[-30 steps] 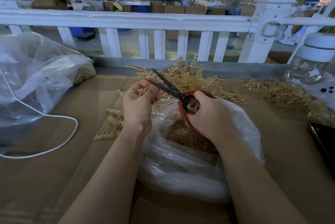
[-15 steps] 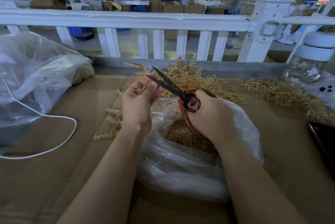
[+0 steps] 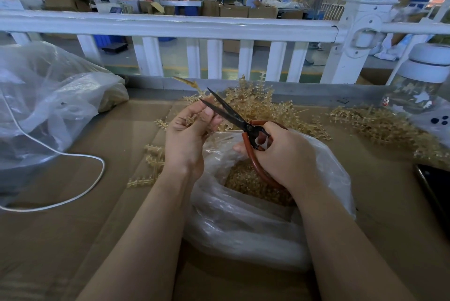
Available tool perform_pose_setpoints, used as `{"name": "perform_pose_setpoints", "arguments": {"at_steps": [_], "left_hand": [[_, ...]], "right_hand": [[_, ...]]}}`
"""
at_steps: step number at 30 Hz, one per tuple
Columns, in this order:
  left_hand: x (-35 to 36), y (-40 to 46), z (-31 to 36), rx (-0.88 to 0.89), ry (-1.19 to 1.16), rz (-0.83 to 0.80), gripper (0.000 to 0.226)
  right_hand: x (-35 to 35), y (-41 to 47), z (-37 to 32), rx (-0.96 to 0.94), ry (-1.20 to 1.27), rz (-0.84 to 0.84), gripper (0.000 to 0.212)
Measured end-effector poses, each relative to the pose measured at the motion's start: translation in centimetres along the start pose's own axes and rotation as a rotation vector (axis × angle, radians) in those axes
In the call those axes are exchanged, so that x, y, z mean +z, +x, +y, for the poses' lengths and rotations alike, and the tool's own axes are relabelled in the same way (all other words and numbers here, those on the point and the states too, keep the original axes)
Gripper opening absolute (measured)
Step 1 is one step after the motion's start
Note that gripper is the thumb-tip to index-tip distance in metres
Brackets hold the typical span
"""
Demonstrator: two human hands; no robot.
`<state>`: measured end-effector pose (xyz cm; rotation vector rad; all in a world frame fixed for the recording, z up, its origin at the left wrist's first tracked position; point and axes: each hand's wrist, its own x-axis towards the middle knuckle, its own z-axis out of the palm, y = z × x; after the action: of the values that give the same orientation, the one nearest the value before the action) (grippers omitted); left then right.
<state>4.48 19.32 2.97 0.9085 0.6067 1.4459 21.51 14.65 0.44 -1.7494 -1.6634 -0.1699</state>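
My right hand (image 3: pixel 285 154) grips the red handles of black-bladed scissors (image 3: pixel 229 113), whose blades stand apart and point up-left. My left hand (image 3: pixel 188 135) pinches a tan plastic sprue strip (image 3: pixel 192 86) that sticks out beyond my fingers, its stem lying between the blades. Below both hands sits a clear plastic bag (image 3: pixel 255 222) with its mouth wide, holding small tan cut pieces (image 3: pixel 248 178). A heap of uncut tan sprues (image 3: pixel 263 103) lies just behind the scissors.
Cardboard (image 3: pixel 73 239) covers the table. A big clear bag (image 3: pixel 43 105) and a white cable (image 3: pixel 80 193) lie at left. More sprues (image 3: pixel 379 127), a white-lidded jar (image 3: pixel 423 86) and a dark phone (image 3: pixel 435 191) sit at right. A white railing (image 3: pixel 170 26) borders the far edge.
The scissors have shifted slightly along the strip, and my left hand has raised the strip a little. Blades remain apart.
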Motion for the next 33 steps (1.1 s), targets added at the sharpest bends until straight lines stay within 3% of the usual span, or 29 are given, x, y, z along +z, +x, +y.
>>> {"name": "perform_pose_setpoints", "arguments": {"at_steps": [9,33], "left_hand": [[0.21,-0.13,0.04,0.012,-0.041,0.024,0.016],[-0.08,0.07,-0.08,0.003,-0.017,0.018,0.011]], "right_hand": [[-0.17,-0.03,-0.15,-0.042,-0.030,0.047,0.054],[-0.15,-0.06,-0.25,-0.049,0.011,0.058,0.070]]}}
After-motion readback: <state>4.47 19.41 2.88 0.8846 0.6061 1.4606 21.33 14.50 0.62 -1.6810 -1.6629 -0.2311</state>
